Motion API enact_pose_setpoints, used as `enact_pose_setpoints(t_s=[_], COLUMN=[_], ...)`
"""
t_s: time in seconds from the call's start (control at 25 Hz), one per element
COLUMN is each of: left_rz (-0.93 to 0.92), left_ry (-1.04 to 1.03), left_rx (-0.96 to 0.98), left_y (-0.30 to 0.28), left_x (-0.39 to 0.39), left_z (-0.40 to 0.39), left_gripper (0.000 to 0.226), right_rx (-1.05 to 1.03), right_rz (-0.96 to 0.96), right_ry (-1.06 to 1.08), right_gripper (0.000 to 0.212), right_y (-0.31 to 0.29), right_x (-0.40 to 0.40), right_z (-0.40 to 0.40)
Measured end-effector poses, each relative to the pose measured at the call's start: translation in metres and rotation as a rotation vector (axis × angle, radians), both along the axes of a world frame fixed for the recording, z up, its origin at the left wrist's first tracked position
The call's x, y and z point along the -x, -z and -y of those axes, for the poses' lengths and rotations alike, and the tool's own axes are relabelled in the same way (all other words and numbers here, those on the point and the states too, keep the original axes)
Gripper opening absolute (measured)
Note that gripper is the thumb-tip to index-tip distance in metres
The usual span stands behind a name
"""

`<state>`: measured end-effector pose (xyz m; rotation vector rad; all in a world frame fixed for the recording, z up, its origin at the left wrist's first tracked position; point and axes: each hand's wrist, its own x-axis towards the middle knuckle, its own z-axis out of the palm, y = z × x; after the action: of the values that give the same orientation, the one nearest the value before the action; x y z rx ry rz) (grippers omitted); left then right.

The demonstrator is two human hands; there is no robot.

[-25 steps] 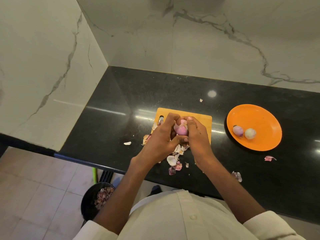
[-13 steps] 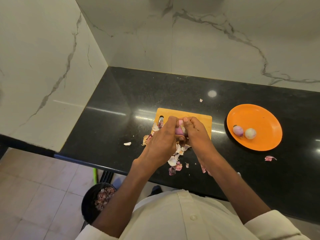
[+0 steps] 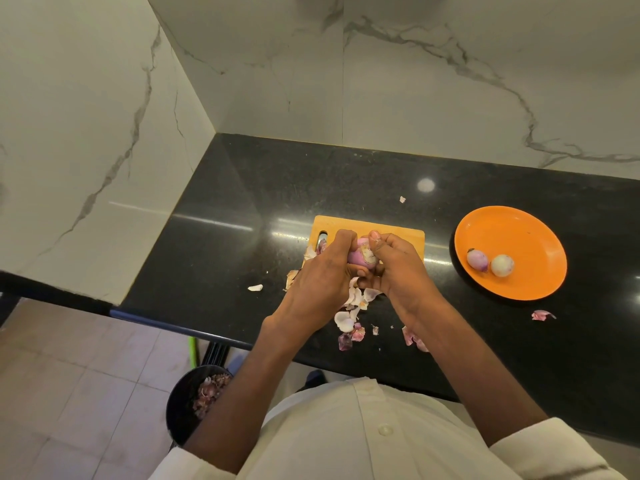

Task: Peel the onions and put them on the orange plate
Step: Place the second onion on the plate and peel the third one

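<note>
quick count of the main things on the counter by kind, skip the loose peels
onions: 3 (one held in the hands, a purple one and a paler one on the plate)
orange plate: 1
wooden cutting board: 1
total: 5

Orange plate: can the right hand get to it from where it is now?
Probably yes. The orange plate sits to the right of the right hand with only bare counter between, but that hand first has to free itself from the onion.
</note>
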<state>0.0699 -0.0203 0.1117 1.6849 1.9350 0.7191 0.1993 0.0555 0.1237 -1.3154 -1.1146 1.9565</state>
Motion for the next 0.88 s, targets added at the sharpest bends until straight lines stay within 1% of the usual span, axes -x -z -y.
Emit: enact_pose_setpoints(t_s=[0.08, 0.16, 0.24, 0.32, 0.44, 0.6, 0.76, 0.88], left_rz=[-0.017, -0.006, 0.056, 0.124, 0.12, 0.025, 0.042, 0.042], left_ry=[-0.033, -0.062, -0.046, 0.003, 0.021, 0.03, 0.042, 0.022], left_rx=[0.005, -0.023, -0.084, -0.11, -0.094, -0.071, -0.027, -0.034], left_y=[0.0, 0.0, 0.0, 0.0, 0.0, -0.002, 0.0, 0.001], left_x=[0.001, 0.004, 0.005, 0.006, 0.008, 0.011, 0.006, 0.007], left_z=[-0.002, -0.005, -0.004, -0.002, -0.003, -0.004, -0.002, -0.004], left_gripper=[0.031, 0.039, 0.047, 0.049, 0.044, 0.032, 0.02, 0.014], right_rx=[0.075, 0.103, 0.074, 0.021, -0.015, 0.039, 0.033, 0.075], right_rz=[-0.081, -0.121, -0.103, -0.05, 0.008, -0.026, -0.002, -0.04], right_ry=[-0.005, -0.006, 0.002, -0.001, -0.021, -0.049, -0.047, -0.01], right_gripper=[0.034, 0.033, 0.03, 0.028, 0.024, 0.022, 0.023, 0.026], right_y=[-0.001, -0.002, -0.004, -0.004, -0.003, -0.005, -0.006, -0.008], right_x=[-0.001, -0.003, -0.005, -0.005, -0.006, -0.008, -0.008, -0.005], right_z=[-0.001, -0.002, -0.003, -0.003, -0.001, -0.001, -0.001, -0.001])
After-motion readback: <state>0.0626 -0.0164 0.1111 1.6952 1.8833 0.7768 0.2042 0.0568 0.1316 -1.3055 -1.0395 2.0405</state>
